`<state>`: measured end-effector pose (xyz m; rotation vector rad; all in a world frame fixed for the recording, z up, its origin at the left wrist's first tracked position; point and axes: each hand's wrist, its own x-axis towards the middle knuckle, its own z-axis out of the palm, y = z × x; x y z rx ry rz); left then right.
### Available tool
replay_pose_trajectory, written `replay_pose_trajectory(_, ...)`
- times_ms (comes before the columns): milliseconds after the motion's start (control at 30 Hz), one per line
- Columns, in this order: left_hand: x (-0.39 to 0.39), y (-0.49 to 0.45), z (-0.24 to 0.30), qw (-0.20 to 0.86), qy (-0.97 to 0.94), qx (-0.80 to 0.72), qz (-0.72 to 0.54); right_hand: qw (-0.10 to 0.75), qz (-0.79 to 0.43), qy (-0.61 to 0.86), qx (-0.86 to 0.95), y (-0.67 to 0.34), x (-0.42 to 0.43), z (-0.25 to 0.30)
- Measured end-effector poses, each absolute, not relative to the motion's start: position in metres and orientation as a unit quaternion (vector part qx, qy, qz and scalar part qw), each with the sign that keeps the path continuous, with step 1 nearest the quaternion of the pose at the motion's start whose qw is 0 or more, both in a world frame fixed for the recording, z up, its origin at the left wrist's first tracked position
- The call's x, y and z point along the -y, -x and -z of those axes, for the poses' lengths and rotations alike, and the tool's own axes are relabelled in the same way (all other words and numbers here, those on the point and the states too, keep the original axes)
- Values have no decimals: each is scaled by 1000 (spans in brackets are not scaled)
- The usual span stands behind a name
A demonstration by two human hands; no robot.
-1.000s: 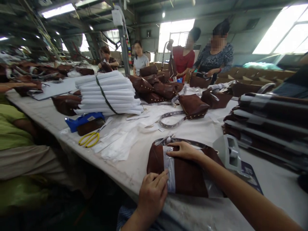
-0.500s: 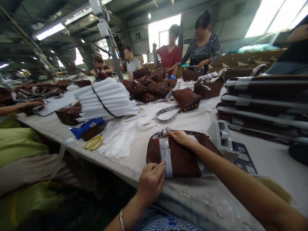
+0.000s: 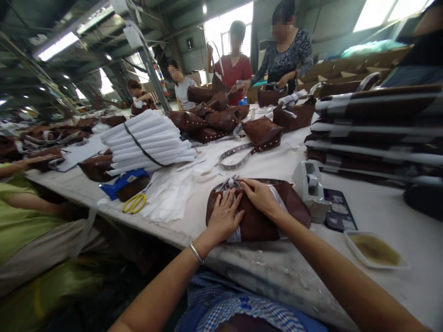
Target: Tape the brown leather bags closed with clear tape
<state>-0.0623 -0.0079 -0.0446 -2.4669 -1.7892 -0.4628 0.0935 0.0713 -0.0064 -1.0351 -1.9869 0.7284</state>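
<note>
A brown leather bag (image 3: pixel 294 210) lies flat on the white table (image 3: pixel 380 216) in front of me, with a clear wrapped strip running across its middle. My left hand (image 3: pixel 224 217) lies flat on the bag's left half, fingers spread over the strip. My right hand (image 3: pixel 258 196) presses down on the bag's top edge beside a bunch of wrapped strap (image 3: pixel 226 184). Neither hand holds anything.
A tape dispenser (image 3: pixel 309 190) stands right of the bag, a shallow tray of liquid (image 3: pixel 375 250) further right. Stacked dark bags (image 3: pixel 377 129) fill the right side. Yellow scissors (image 3: pixel 134 203), a blue tool (image 3: pixel 121 181), tied white sheets (image 3: pixel 147 144) lie left. Other people work around the table.
My left hand moved up from the bag's near edge onto its face, meeting the right hand near the top. The view tilted down, bringing the tray of liquid into sight.
</note>
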Motion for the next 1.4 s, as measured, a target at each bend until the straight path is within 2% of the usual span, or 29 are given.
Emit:
replay_pose_trajectory(100, 16, 73, 44, 10, 801, 565, 199, 385, -194, 387, 815, -125, -30, 13)
replay_pose_trajectory(200, 30, 88, 48, 7, 724, 623, 297, 363, -45, 472, 802, -171, -1, 29)
replay_pose_trajectory(267, 39, 99, 56, -38, 634, 688, 351, 359, 2, 538, 762, -197, 7, 39)
replay_pose_trajectory(400, 49, 112, 68, -256, 496, 729, 398, 359, -32, 595, 718, -215, 12, 51)
replay_pose_trajectory(500, 56, 125, 65, -319, 440, 704, 458, 372, -61, 599, 706, -210, 22, 54)
replay_pose_trajectory(600, 72, 152, 58, -308, 433, 700, 478, 351, -96, 587, 723, -207, 37, 48)
replay_pose_trajectory(667, 82, 170, 51, -272, 483, 718, 422, 341, -88, 570, 743, -203, 43, 34)
replay_pose_trajectory(767, 86, 179, 27, -150, 574, 737, 323, 365, -33, 508, 779, -185, 39, -2)
replay_pose_trajectory(900, 67, 148, -12, -8, 672, 660, 335, 368, 15, 427, 825, -141, 17, -41)
replay_pose_trajectory(1000, 53, 121, -10, 53, 732, 623, 269, 290, 27, 420, 859, -117, 5, -23)
replay_pose_trajectory(1133, 50, 104, 26, 58, 757, 631, 159, 194, -2, 454, 870, -114, -5, 35)
replay_pose_trajectory(1233, 52, 106, 40, 54, 758, 630, 160, 197, -28, 460, 865, -122, -8, 53)
replay_pose_trajectory(1400, 63, 135, 61, 34, 748, 612, 256, 267, -74, 477, 834, -142, 3, 48)
